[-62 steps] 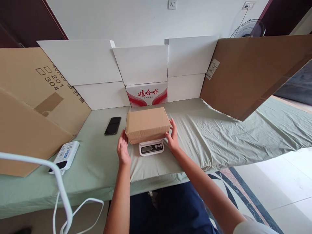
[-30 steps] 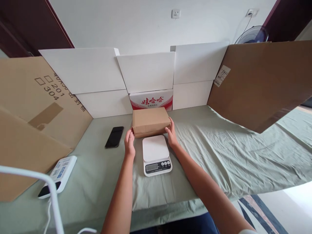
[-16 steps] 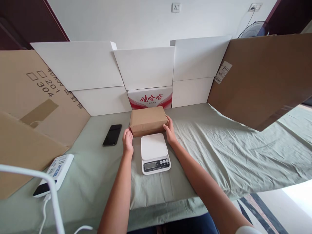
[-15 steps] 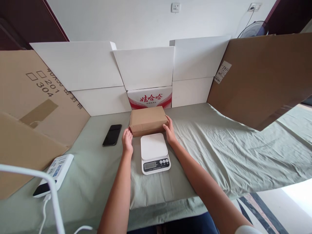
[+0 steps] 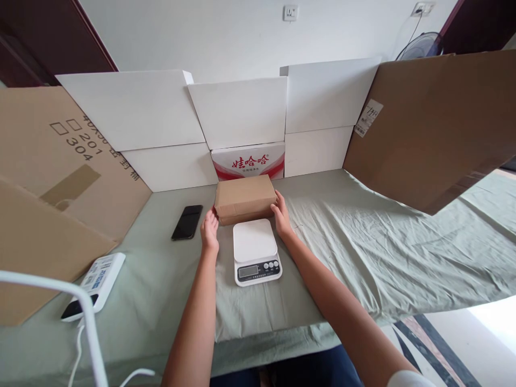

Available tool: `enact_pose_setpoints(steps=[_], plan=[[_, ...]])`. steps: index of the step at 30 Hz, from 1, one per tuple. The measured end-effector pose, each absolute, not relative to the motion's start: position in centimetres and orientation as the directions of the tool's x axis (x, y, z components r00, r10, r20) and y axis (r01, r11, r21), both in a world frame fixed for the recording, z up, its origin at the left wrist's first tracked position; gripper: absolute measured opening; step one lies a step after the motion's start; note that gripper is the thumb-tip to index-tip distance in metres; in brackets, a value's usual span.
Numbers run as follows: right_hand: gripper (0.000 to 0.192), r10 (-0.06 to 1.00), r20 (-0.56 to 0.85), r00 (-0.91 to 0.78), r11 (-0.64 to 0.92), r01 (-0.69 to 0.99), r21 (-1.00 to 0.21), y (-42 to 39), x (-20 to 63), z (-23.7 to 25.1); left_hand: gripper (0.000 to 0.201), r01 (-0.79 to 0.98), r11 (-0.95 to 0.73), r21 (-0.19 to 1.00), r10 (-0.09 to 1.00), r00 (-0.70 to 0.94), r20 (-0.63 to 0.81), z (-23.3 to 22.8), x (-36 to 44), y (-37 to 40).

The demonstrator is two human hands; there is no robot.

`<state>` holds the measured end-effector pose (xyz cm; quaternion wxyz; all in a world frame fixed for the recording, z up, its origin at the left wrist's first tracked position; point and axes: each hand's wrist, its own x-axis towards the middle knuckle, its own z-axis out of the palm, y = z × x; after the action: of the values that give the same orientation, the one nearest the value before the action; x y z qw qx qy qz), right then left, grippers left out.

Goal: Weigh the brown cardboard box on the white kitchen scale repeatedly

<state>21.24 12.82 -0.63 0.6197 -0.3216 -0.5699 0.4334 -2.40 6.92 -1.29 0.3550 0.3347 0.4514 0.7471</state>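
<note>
A green sheet point(image 5: 363, 258) covers the desk, walled at its far edge by white cardboard panels point(image 5: 237, 110). The brown cardboard box point(image 5: 244, 198) lies mid-desk, long axis left to right, just beyond the white kitchen scale point(image 5: 255, 250). The left hand point(image 5: 210, 232) and right hand point(image 5: 281, 214) press flat, fingers open, against its two short ends, equally near.

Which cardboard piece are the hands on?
The small closed brown box behind the scale, between both hands; the other cardboard pieces are large flat sheets leaning at the sides.
</note>
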Motion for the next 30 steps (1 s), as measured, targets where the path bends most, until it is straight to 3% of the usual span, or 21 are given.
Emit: enact_pose_setpoints(steps=[16,23,30], plan=[[0.069,0.897,0.441,-0.042,0.434,-0.112,-0.894,12.1,21.1,0.1,0.075,-0.183,-0.339,0.923,0.819,-0.541,0.193,-1.8,-1.8,7.1],[0.077,0.759,0.648,-0.065,0.651,0.073,-0.755,11.1,21.6,0.2,0.077,0.029,-0.47,0.882,0.767,-0.481,0.424,-0.3,-1.1,5.6],[0.087,0.731,0.679,-0.071,0.682,0.134,-0.719,9.0,23.4,0.7,0.083,0.113,-0.555,0.824,0.74,-0.385,0.552,0.9,0.4,1.8]])
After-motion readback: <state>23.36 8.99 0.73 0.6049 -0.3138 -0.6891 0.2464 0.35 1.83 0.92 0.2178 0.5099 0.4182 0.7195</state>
